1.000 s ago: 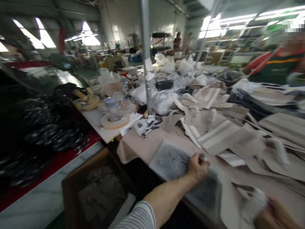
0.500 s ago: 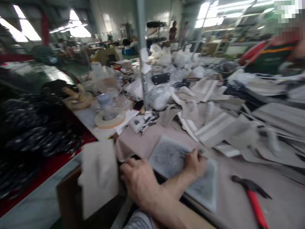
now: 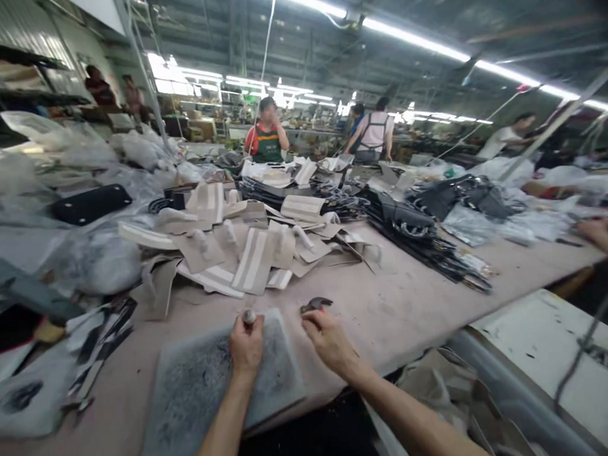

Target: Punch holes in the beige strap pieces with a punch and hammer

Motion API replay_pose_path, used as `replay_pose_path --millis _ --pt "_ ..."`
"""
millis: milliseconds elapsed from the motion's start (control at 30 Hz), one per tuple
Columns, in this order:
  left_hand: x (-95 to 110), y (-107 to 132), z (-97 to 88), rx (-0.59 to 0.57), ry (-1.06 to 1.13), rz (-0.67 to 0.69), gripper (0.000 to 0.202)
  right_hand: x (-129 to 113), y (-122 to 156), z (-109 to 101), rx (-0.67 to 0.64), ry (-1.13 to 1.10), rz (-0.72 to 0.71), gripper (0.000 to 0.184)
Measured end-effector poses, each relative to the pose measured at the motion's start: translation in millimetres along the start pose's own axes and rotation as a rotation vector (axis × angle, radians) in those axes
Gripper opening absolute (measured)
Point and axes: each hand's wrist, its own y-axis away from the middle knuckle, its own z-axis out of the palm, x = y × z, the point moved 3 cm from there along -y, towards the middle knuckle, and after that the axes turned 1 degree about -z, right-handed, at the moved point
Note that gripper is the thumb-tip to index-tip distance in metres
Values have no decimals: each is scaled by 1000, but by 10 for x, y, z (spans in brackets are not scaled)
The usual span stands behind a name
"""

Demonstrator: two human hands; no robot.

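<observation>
My left hand (image 3: 247,346) is closed around a small upright metal tool, perhaps a punch. Only its round top (image 3: 248,316) shows above the fingers. This hand rests over a worn, translucent pad (image 3: 189,378) with dark scuff marks. To its right, my right hand (image 3: 332,340) is closed at a claw hammer (image 3: 316,304). The dark hammer head and a bit of red handle show beyond the fingers; the hand hides the rest of the handle.
Beige pieces with white strips (image 3: 252,260) lie heaped behind the pad. Black straps (image 3: 429,243) lie to the right, plastic bags (image 3: 100,262) to the left. Another person's hand (image 3: 601,234) is at the far right edge. Below the table edge, more beige pieces (image 3: 439,389) fill a container.
The view has swung to the right. My right hand has left the box and beige piece at the left and come over to the hammer. My left hand stays on the pad with its tool.
</observation>
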Motion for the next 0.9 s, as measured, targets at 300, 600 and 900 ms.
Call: replay_pose_path --millis 300,600,900 --pt "-54 21 1 -28 62 37 36 504 -368 -247 -145 58 60 35" --pt "-33 68 34 -27 8 73 33 193 448 862 -315 384 -182 62" --pt "82 121 -2 -17 10 67 27 290 429 999 -281 331 -197 68"
